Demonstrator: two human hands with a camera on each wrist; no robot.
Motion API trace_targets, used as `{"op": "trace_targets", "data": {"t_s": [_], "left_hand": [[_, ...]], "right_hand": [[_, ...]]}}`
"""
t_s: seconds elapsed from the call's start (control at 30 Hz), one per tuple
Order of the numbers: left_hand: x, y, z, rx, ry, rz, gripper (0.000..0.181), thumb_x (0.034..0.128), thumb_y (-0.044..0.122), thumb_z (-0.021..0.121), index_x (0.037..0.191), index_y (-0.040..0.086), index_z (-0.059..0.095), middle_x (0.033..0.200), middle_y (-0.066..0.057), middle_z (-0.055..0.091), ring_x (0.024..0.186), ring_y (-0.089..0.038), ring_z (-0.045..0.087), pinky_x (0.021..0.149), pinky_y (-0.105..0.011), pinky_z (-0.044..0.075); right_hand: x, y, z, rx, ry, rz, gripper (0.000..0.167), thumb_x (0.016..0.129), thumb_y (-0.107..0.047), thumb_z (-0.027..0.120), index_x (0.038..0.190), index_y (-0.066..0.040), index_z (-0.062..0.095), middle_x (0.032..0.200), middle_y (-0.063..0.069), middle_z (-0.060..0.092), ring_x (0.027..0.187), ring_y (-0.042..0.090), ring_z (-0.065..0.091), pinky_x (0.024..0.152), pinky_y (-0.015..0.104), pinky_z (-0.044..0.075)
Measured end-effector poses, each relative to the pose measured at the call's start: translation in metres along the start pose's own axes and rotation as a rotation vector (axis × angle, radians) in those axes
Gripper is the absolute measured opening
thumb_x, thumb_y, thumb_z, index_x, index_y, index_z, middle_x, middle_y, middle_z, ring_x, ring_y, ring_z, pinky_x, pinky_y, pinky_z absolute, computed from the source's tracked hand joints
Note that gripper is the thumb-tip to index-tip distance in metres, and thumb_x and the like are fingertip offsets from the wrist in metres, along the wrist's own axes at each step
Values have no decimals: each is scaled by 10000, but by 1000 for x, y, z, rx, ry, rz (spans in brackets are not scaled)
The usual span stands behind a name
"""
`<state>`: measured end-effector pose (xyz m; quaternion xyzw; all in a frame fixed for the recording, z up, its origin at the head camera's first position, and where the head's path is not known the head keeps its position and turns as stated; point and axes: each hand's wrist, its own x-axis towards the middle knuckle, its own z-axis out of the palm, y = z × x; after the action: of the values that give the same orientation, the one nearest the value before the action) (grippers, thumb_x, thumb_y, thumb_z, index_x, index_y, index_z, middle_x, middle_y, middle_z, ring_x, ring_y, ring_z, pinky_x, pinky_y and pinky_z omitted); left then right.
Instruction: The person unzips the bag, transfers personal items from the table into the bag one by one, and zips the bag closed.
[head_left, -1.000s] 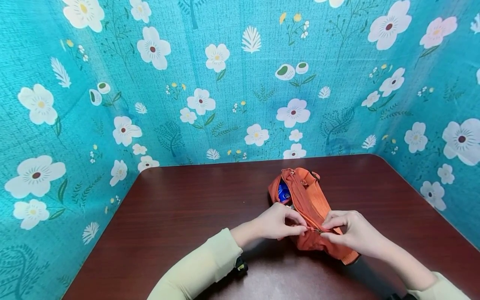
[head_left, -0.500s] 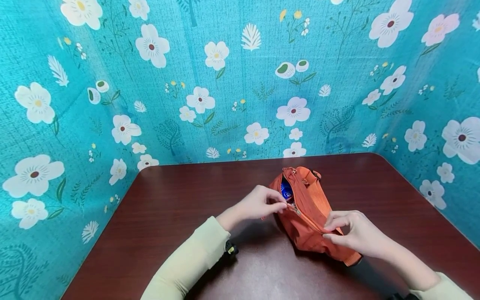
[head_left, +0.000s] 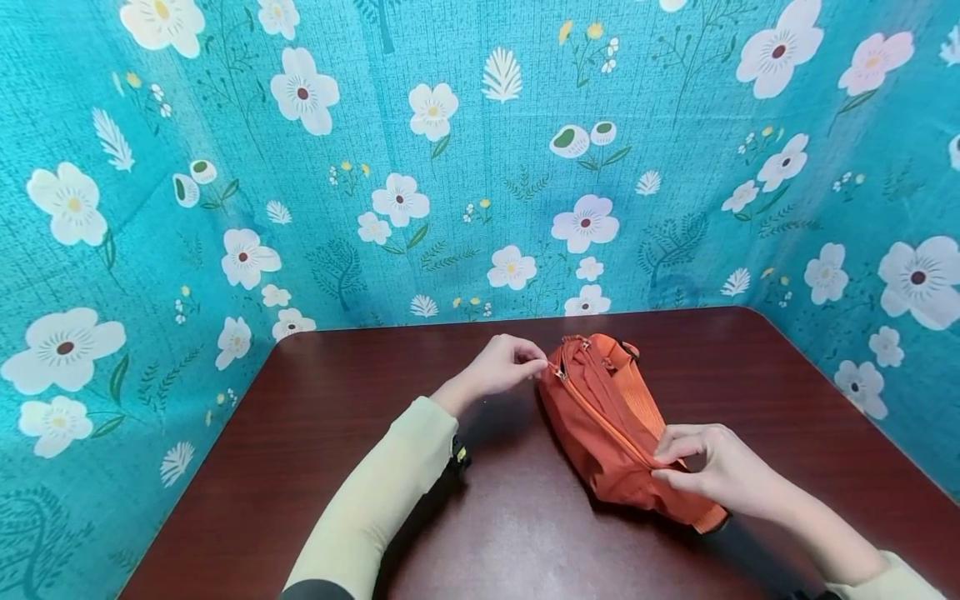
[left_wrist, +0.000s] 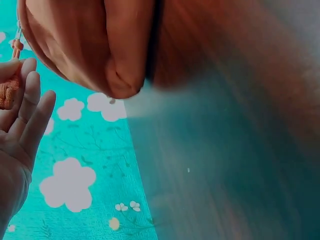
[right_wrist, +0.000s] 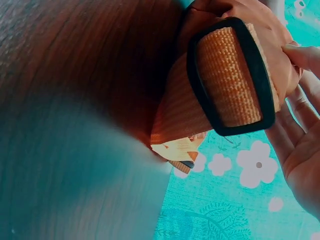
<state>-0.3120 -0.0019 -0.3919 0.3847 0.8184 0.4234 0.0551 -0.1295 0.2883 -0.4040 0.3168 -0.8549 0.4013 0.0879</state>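
An orange-red waist bag [head_left: 592,437] lies on the table, its long front zipper running almost to the far end. My left hand [head_left: 498,367] is at that far end and pinches the zipper's cord pull [left_wrist: 9,94]. A metal slider [head_left: 561,374] sits close by, with a small dark gap beside it. At the near end, my right hand [head_left: 720,468] pinches the bag's edge by the zipper between thumb and fingers. What the bag holds is hidden. An orange strap [head_left: 637,400] runs along its right side, and a black buckle [right_wrist: 245,130] shows large in the right wrist view.
The dark brown wooden table [head_left: 315,467] extends to both sides of the bag. Behind and beside it hangs a turquoise flowered cloth [head_left: 465,167]. A black wrist camera [head_left: 459,454] is strapped under the left sleeve.
My left hand has drawn the zipper from the near end to the far end, closing the bag's opening. The blue item inside has gone out of sight. My right hand keeps its hold.
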Motion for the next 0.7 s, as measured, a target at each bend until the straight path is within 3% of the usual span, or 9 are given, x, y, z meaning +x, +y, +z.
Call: {"op": "trace_targets", "data": {"t_s": [0.2, 0.3, 0.43, 0.7], "left_hand": [[23, -9, -5, 47, 51, -88, 132, 952, 174, 643, 928, 101, 751, 777, -62, 690, 543, -136, 526, 459, -255, 424], [34, -10, -4, 84, 65, -121, 142, 958, 171, 633, 932, 95, 750, 786, -52, 685, 616, -120, 551, 515, -251, 441], [46, -7, -2, 96, 81, -151, 152, 964, 160, 619, 926, 89, 748, 792, -44, 682, 698, -116, 589, 595, -247, 463], [60, -6, -2, 117, 164, -219, 179, 978, 168, 598, 921, 79, 743, 829, -85, 690, 666, -134, 585, 568, -257, 451]], "right_hand": [[-2, 6, 1, 75, -24, -55, 241, 758, 28, 799, 832, -198, 765, 757, -88, 603, 624, 68, 514, 478, 232, 412], [-3, 8, 1, 110, -55, -83, 252, 769, 54, 780, 846, -185, 755, 777, -70, 604, 645, 84, 518, 491, 249, 425], [-3, 9, 0, 122, -119, -61, 239, 795, 36, 764, 884, -185, 751, 812, -63, 614, 684, 102, 532, 529, 269, 456], [-3, 13, 1, 192, -168, -62, 186, 815, 20, 751, 874, -155, 734, 787, -9, 584, 666, 151, 501, 519, 272, 434]]}}
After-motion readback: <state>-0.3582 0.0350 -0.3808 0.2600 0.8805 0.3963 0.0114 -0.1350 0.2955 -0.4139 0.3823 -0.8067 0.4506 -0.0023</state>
